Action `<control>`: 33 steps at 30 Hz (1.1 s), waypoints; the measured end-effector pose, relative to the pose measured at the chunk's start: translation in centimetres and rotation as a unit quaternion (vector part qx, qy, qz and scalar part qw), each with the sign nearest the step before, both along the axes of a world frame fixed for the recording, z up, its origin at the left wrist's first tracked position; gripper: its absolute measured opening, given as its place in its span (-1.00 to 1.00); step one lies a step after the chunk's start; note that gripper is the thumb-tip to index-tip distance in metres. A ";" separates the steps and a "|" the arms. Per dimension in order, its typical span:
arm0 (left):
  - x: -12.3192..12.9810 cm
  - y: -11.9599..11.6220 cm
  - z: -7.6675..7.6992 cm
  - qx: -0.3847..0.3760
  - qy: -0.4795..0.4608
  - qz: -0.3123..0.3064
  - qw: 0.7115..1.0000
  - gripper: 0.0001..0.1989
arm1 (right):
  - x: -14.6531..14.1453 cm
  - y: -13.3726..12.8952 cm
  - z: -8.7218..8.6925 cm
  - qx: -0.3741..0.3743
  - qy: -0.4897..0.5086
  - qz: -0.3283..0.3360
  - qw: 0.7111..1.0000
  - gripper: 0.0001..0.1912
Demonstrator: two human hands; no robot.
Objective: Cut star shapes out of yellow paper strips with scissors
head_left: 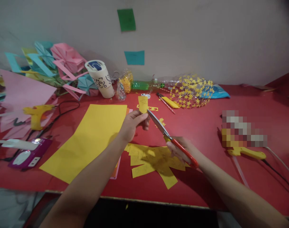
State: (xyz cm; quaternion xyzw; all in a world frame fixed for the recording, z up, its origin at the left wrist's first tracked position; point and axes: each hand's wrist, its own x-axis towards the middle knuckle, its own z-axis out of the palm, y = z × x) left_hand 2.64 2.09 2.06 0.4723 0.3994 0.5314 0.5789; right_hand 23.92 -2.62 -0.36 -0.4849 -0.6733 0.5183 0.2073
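Upright between the thumb and fingers of my left hand (135, 123) is a small piece of yellow paper (143, 104) with faint lines drawn on it. My right hand (179, 147) grips red-handled scissors (160, 124), whose blade tips are at the paper's lower right edge. Small yellow paper stars (161, 121) lie on the table behind the blades. Below my hands, several yellow paper strips (156, 158) are spread in an overlapping pile. A large yellow sheet (87, 142) lies left of my left hand, over sheets of other colours.
A red table (196, 123) stands against a grey wall. At left are a yellow glue gun (36, 115), a purple power strip (31, 153) and folded paper decorations (65, 57). A white tumbler (101, 79), green bottle (141, 85) and star-covered clear bottle (191, 90) line the back. Another glue gun (246, 153) lies right.
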 end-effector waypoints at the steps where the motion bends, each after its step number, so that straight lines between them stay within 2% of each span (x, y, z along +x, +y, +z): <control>1: 0.0 0.0 0.0 0.001 -0.002 -0.002 1.000 -0.81 | 0.0 0.0 0.0 0.004 0.000 0.001 1.000 -0.40; 7: -0.4 0.3 -0.2 0.034 -0.027 0.037 0.998 -0.86 | 0.1 0.0 0.0 0.002 -0.003 0.004 1.000 -0.41; 19: -0.4 0.4 -0.7 0.094 0.008 0.041 0.995 -0.84 | 0.2 -0.1 0.7 -0.020 0.002 0.030 0.999 -0.47; 28: -0.4 0.4 -1.1 0.094 0.024 0.042 0.994 -0.83 | 0.2 -0.1 0.4 -0.058 0.001 0.016 0.998 -0.51; 33: -0.4 0.4 -1.2 0.080 0.021 0.039 0.996 -0.83 | 0.4 0.0 0.2 -0.052 0.000 0.028 0.998 -0.54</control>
